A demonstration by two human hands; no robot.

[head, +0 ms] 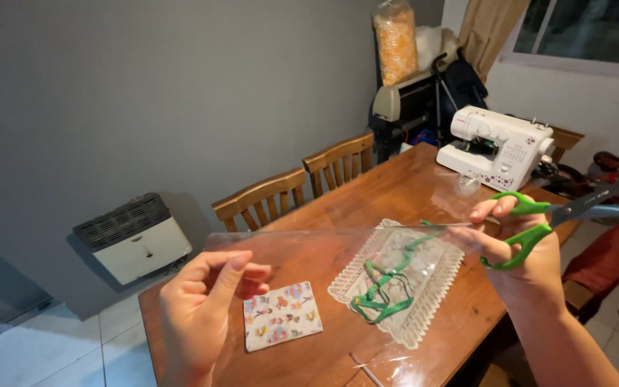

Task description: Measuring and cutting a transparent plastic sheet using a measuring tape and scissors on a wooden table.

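Your left hand (205, 304) pinches the near corner of a clear plastic sheet (338, 251) between thumb and fingertips, holding it taut above the table (395, 193). Your right hand (514, 240) has thumb and fingers curled through the green scissors (539, 222), touching the sheet's far edge. Beneath, a white lace doily (438, 287) carries green ribbon (381, 294) mid-table; a printed square card (281, 315) lies near the front edge. A sewing machine (499, 147) sits at the far corner.

Glossy clear plastic sheet (338, 251); polished wooden table (395, 190); green plastic-handled scissors (539, 222).

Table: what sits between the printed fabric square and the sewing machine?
In the head view, a clear ridged tray holding green ribbon lies between the printed fabric square and the white sewing machine.
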